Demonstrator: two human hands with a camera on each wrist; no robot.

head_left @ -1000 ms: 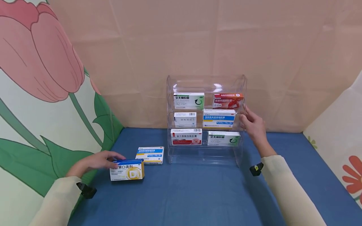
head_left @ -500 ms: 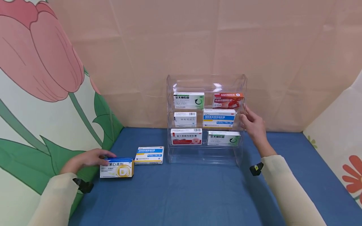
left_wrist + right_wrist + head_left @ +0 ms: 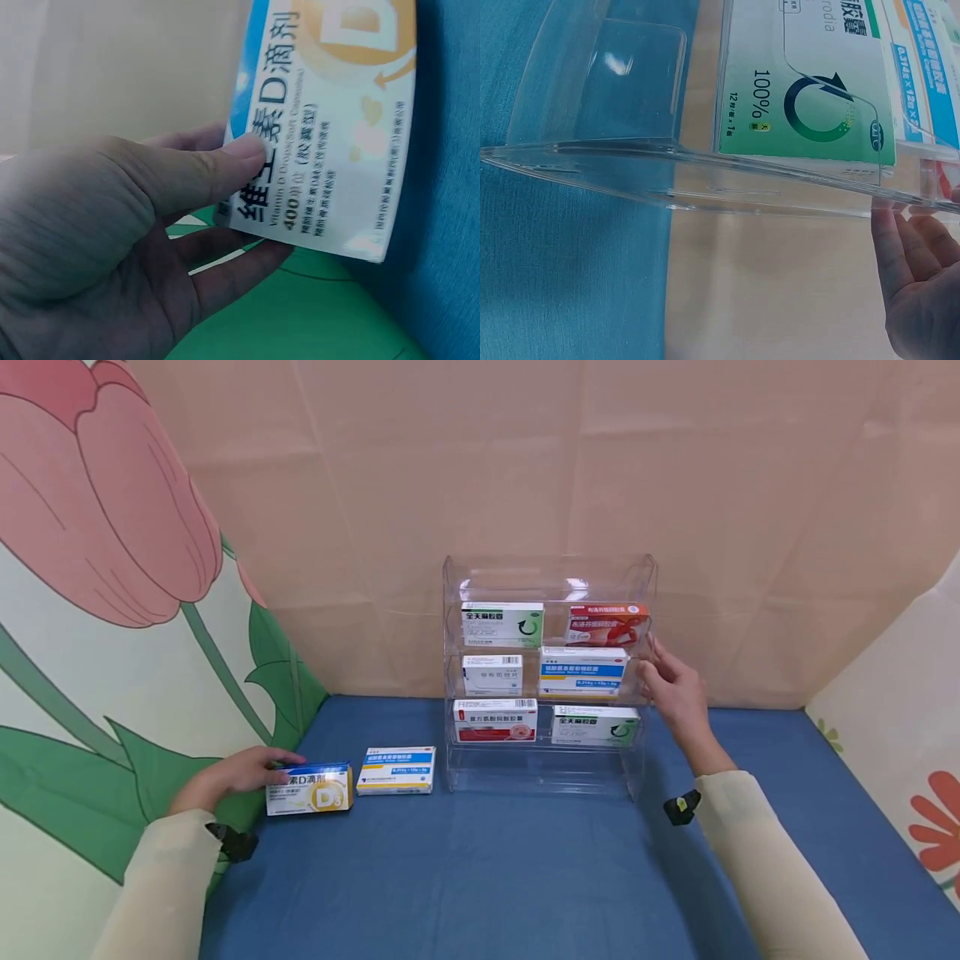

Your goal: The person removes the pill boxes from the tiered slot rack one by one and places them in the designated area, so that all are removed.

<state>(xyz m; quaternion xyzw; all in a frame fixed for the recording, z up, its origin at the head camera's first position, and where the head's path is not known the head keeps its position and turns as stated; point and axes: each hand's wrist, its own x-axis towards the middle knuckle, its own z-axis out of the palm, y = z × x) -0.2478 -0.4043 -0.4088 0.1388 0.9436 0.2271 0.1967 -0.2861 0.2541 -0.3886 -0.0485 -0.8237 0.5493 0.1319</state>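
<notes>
Left hand (image 3: 243, 771) pinches a vitamin D box (image 3: 315, 793) by 1 end, just beside a carton (image 3: 396, 770) on the bench (image 3: 510, 877); right hand (image 3: 678, 695) grips a clear rack (image 3: 540, 772), apparently to steady it.

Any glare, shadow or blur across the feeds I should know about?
Head view: white glare on the clear rack, a soft shadow on the blue cloth beside the right sleeve; left wrist: the smallest print on the vitamin D box looks soft, large characters readable; right wrist: a bright glare spot on the rack.
</notes>
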